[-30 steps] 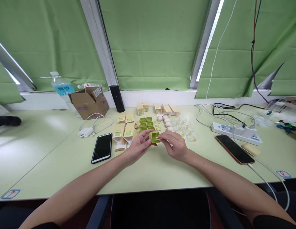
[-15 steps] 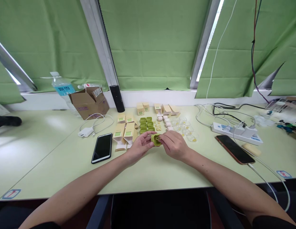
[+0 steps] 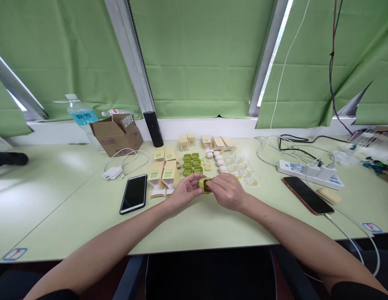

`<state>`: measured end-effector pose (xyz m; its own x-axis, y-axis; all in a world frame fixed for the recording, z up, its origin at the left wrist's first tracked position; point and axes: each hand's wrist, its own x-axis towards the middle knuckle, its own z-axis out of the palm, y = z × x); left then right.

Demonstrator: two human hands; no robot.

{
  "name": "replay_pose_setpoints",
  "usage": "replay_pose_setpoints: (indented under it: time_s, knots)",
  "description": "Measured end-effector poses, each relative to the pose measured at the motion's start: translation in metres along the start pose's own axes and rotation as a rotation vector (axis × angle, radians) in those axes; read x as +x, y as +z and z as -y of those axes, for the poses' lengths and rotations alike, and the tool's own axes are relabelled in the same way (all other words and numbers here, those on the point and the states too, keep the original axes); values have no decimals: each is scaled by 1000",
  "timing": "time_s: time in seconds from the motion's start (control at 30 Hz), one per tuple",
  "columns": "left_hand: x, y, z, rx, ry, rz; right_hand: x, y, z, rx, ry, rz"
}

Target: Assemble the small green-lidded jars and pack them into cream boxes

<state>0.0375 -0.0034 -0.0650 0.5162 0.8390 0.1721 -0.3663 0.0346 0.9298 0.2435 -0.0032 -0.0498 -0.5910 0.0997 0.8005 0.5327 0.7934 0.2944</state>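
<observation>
Between the fingers and thumb of my left hand (image 3: 184, 191) is a small green square cup (image 3: 202, 184), its opening tilted toward the right. The fingertips of my right hand (image 3: 229, 191) are closed and reach into that opening; whatever they pinch is hidden by the cup and the fingers. Just beyond my hands stand several matching green cups (image 3: 188, 163) in two columns. Small yellowish pieces (image 3: 207, 164) lie beside them, then a column of pale pink blocks (image 3: 220, 163). Clear plastic covers (image 3: 252, 179) with yellow spots are grouped behind my right hand.
Open cardboard boxes (image 3: 169, 174) with green labels lie left of the cups. A phone (image 3: 134, 194), white charger (image 3: 112, 173) and brown carton (image 3: 119, 135) are further left. On the right are another phone (image 3: 306, 195), a power strip (image 3: 311, 174) and loose cables.
The green cup has turned so that its opening faces more to the right. My right fingertips have gone deeper into it; the yellowish piece seen inside earlier is now hidden.
</observation>
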Motion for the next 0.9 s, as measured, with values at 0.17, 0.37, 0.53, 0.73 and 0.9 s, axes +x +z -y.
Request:
replay_pose_setpoints:
  time_s: [0.17,0.37,0.53,0.73,0.9]
  knots:
    - [-2,1,-2,56,-15,-11,0,0,1,-37,-42,-5]
    - [-2,0,-2,57,-19,2,-2,-1,-1,-31,-44,3]
    - [1,-3,1,62,26,-24,-3,-1,-6,26,-5,-20]
    - [6,-8,0,42,99,-161,-6,-1,-8,121,87,-140]
    - [7,-8,-2,13,86,-184,-4,-1,-5,157,153,-123]
